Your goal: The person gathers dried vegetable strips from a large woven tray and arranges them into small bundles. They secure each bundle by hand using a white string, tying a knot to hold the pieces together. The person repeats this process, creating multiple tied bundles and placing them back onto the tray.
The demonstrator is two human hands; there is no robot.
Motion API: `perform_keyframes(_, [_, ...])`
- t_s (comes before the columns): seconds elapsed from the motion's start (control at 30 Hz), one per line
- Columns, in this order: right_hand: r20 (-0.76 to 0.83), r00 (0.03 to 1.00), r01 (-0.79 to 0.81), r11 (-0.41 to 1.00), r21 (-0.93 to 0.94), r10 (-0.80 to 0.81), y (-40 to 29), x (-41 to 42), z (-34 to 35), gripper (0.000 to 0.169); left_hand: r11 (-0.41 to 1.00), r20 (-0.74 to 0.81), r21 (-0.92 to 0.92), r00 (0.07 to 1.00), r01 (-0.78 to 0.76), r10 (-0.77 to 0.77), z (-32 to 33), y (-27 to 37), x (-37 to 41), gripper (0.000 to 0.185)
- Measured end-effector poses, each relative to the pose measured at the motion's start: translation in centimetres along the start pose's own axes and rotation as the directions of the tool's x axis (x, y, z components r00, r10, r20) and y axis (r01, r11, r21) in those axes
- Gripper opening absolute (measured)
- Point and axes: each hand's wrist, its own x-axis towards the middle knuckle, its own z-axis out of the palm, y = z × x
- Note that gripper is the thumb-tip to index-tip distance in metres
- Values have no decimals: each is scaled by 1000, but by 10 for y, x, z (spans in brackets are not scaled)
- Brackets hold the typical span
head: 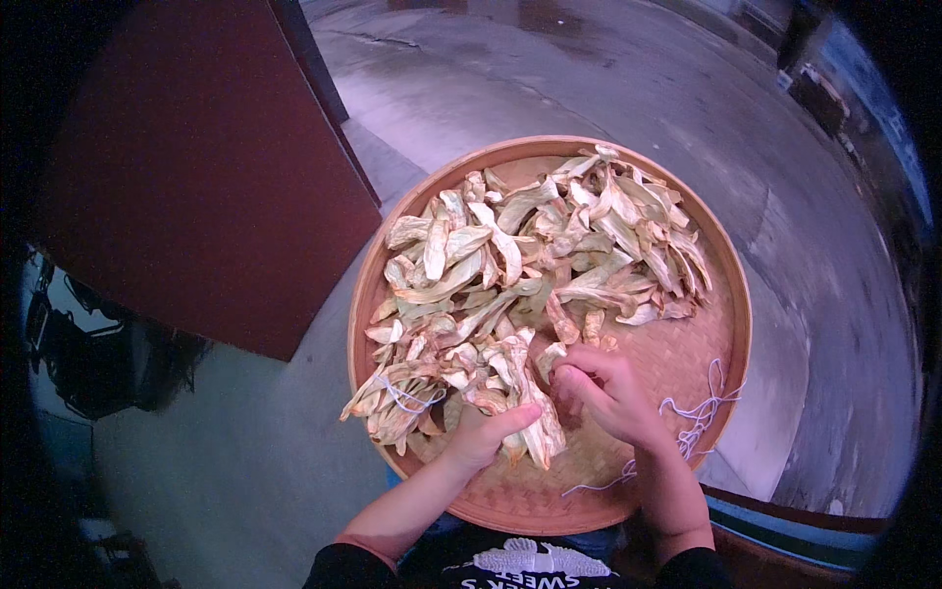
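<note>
My left hand [482,436] grips a small bunch of pale dried vegetable strips [543,431], its thumb lying across them. Just to the right, my right hand [607,390] has its fingers curled at the edge of a pale strip [551,358]; whether it pinches that strip I cannot tell. A bundle of strips tied with white string [408,397] rests at the left rim. Loose strips [515,243] are heaped over the far half of the round woven bamboo tray [677,361]. Loose white string [695,434] lies tangled at the tray's right, partly over the rim.
A dark red panel [199,169], perhaps a door, stands to the left of the tray. Grey concrete floor [456,88] spreads around. Black objects [118,353] sit at the far left, too dark to name. Below the tray is my dark shirt with a white print [541,561].
</note>
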Motion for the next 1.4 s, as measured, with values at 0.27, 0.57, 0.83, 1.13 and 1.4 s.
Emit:
perform_keyframes(0.27, [198,963,234,933,-272,-183,-5,-2,16,106,902,33,416,993,-114,111,1,-3,3,49])
perform_keyframes(0.57, [108,952,306,885,-350,-287,1,1,33,111,931,-18,337,987,-142,158,2,-8,7,40])
perform_keyframes(0.83, [105,953,302,921,-246,-285,-14,-3,25,101,864,52,470,982,-182,179,9,11,8,41])
perform_keyframes(1.13, [51,918,390,870,-303,-394,-43,-17,8,96,856,168,471,975,-212,149,24,36,15,40])
perform_keyframes(1.4, [-95,913,358,891,-279,-396,-26,-15,16,97,828,181,450,942,-334,282,35,38,20,41])
